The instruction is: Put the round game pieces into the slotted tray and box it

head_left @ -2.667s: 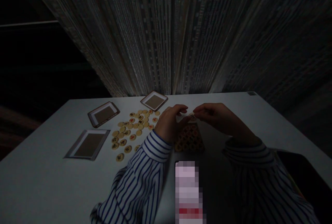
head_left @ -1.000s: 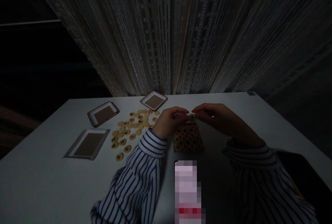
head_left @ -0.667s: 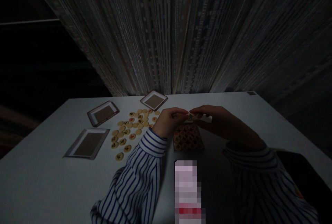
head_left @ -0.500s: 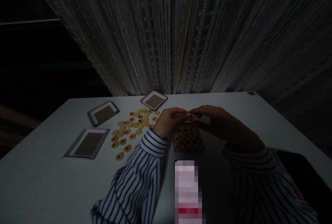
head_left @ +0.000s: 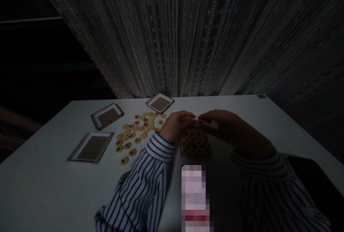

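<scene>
A round wooden Chinese chess piece (head_left: 199, 121) with a dark character is pinched in my right hand (head_left: 224, 126), between thumb and forefinger. My left hand (head_left: 176, 124) reaches it from the other side, its fingertips closed against the piece's left edge. Just below both hands sits a square box (head_left: 211, 154) packed with rows of chess pieces (head_left: 195, 144) bearing red and dark characters; its far side is partly hidden by my hands. Left of my left wrist, a loose spread of pieces (head_left: 137, 140) lies on the table, some face up and others blank side up.
Three shallow open trays or lids stand at the left: a near one (head_left: 72, 156), a middle one (head_left: 100, 127) and a far one (head_left: 160, 96). A blurred-out phone (head_left: 193, 189) lies in front on the white table (head_left: 53, 189). A dark flat object (head_left: 314, 178) rests at right. Curtains (head_left: 166, 38) hang behind.
Both hands stay almost in place. The piece between them has shifted and turned slightly to the right at my fingertips. The whole view has moved very little.
</scene>
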Tool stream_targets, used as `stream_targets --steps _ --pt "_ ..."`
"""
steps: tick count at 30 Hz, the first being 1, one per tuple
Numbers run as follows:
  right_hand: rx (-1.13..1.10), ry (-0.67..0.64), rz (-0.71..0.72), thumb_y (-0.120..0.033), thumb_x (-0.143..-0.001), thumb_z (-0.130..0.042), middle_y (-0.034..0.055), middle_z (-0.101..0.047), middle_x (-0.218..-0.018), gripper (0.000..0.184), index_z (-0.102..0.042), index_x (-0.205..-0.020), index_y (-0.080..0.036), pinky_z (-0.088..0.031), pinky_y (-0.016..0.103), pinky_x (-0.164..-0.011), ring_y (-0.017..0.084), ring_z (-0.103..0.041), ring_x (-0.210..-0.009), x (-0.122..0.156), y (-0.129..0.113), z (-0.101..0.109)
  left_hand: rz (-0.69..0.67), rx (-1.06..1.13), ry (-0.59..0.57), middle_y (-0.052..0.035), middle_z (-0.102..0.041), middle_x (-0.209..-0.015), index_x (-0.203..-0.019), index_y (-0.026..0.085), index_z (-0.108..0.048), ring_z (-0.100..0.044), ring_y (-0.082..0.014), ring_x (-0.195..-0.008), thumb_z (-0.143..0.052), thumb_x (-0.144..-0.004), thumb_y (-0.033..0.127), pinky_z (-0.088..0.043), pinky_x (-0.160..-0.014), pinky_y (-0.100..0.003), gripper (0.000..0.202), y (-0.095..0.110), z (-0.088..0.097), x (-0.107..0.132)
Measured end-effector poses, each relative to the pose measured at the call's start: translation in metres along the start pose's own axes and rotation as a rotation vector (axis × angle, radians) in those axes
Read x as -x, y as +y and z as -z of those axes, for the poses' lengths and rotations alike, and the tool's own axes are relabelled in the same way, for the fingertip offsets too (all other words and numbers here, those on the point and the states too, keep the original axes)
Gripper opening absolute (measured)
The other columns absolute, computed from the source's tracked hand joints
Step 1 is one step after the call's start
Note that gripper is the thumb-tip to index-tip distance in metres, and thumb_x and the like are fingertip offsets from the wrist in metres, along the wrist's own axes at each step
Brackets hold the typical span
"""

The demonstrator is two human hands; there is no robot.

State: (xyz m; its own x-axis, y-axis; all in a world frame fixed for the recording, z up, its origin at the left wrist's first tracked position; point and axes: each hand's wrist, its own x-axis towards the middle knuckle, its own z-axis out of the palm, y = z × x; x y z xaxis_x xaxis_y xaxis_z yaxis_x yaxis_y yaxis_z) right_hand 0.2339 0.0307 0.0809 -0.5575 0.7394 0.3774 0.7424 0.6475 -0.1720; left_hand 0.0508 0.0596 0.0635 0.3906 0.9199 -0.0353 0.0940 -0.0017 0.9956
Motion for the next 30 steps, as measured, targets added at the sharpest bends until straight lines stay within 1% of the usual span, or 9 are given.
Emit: stream_targets --steps 4,9,11,16,21,25,30 --pt "-0.003 -0.010 -0.036 -0.027 -0.078 -0.058 0.0035 -0.067 -0.082 0.018 -0.062 -0.094 -0.019 -0.042 0.025 -0.063 0.014 -0.060 -0.072 0.002 0.003 -0.001 -0.018 -0.164 0.053 0.0019 -0.060 -0.061 -0.086 0.011 -0.063 -0.052 -0.0076 -0.054 -0.060 -0.071 0.015 -0.038 -0.052 -0.019 0.015 -0.001 0.003 -0.001" --pt "0.057 -0.136 -0.117 -0.028 -0.078 -0.056 0.0010 -0.066 -0.076 0.016 -0.063 -0.091 -0.022 -0.040 0.025 -0.060 0.014 -0.059 -0.067 0.003 0.005 -0.001 -0.148 -0.555 0.120 -0.0022 -0.065 -0.072 -0.089 0.014 -0.064 -0.057 -0.0126 -0.066 -0.056 -0.075 0.022 -0.042 -0.059 -0.023 0.019 -0.009 0.010 -0.003" --pt "0.074 -0.184 -0.143 -0.029 -0.078 -0.055 0.0002 -0.066 -0.074 0.016 -0.063 -0.091 -0.023 -0.039 0.025 -0.058 0.014 -0.059 -0.066 0.003 0.007 -0.002 -0.170 -0.687 0.132 -0.0028 -0.066 -0.076 -0.091 0.015 -0.064 -0.058 -0.0137 -0.069 -0.054 -0.076 0.023 -0.043 -0.062 -0.024 0.020 -0.010 0.012 -0.002" --pt "0.058 -0.280 -0.185 -0.030 -0.078 -0.054 -0.0006 -0.066 -0.073 0.014 -0.063 -0.088 -0.024 -0.038 0.024 -0.056 0.014 -0.059 -0.065 0.004 0.010 -0.006 -0.141 -0.880 0.125 -0.0031 -0.068 -0.082 -0.094 0.017 -0.065 -0.060 -0.0154 -0.075 -0.052 -0.078 0.025 -0.044 -0.068 -0.026 0.021 -0.006 0.013 0.000" --pt "0.057 -0.313 -0.228 -0.032 -0.077 -0.055 0.0007 -0.065 -0.073 0.015 -0.063 -0.087 -0.024 -0.037 0.023 -0.055 0.013 -0.059 -0.065 0.006 0.012 -0.011 -0.067 -1.083 0.117 -0.0044 -0.069 -0.086 -0.094 0.021 -0.065 -0.061 -0.0191 -0.081 -0.050 -0.080 0.029 -0.045 -0.073 -0.030 0.022 -0.007 0.015 0.001" --pt "0.042 -0.335 -0.240 -0.030 -0.077 -0.055 0.0014 -0.066 -0.077 0.017 -0.064 -0.089 -0.024 -0.038 0.023 -0.057 0.013 -0.059 -0.067 0.006 0.010 -0.013 -0.033 -1.158 0.084 -0.0041 -0.069 -0.091 -0.095 0.023 -0.064 -0.061 -0.0198 -0.085 -0.050 -0.081 0.032 -0.045 -0.075 -0.031 0.022 -0.007 0.016 0.003" --pt "0.081 -0.409 -0.269 -0.028 -0.077 -0.054 0.0030 -0.067 -0.080 0.018 -0.065 -0.089 -0.023 -0.038 0.025 -0.057 0.016 -0.060 -0.070 0.003 0.008 -0.014 -0.029 -1.230 0.055 -0.0053 -0.069 -0.094 -0.097 0.021 -0.064 -0.061 -0.0214 -0.091 -0.049 -0.081 0.031 -0.044 -0.078 -0.032 0.024 -0.005 0.017 0.003"
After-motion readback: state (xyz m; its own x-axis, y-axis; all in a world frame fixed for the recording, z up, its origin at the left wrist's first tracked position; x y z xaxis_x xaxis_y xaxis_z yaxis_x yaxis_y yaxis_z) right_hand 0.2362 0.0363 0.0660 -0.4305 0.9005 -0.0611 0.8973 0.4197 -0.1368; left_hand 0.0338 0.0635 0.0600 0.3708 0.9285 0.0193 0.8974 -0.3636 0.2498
